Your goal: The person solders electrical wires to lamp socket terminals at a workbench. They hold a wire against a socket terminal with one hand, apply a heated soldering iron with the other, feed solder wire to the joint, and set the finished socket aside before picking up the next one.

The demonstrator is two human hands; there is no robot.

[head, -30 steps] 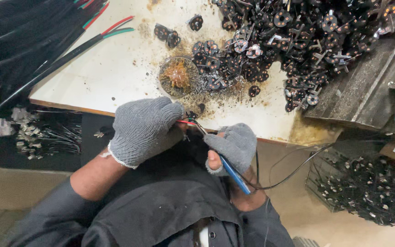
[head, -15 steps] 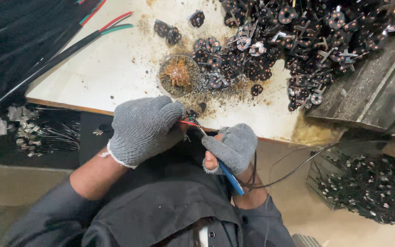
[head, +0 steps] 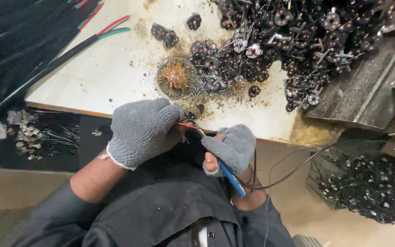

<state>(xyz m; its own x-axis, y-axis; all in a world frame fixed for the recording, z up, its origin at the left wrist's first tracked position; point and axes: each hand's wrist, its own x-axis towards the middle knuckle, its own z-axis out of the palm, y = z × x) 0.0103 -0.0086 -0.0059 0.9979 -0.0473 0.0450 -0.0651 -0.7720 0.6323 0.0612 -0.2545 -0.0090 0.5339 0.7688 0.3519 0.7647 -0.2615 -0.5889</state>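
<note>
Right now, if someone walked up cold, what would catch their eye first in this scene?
First, the two grey-gloved hands at the table's near edge: the left hand pinches a thin red wire, and the right hand holds a blue-handled soldering iron with its tip at that wire. Next, the big heap of small black round parts across the table's far right, with a crusted round dish beside it.

Both hands in grey knit gloves, held close together just below the counter's near edge. Left hand point(head: 142, 130) curled into a loose fist, back up, fingers point(head: 172, 114) bunched tight & pointing right; bare forearm runs down-left into a dark sleeve. Right hand point(head: 229, 146) lower, fingers point(head: 213, 146) folded in a pen-style pinch, thumb tip bare; wrist bent back twd the body.
</note>
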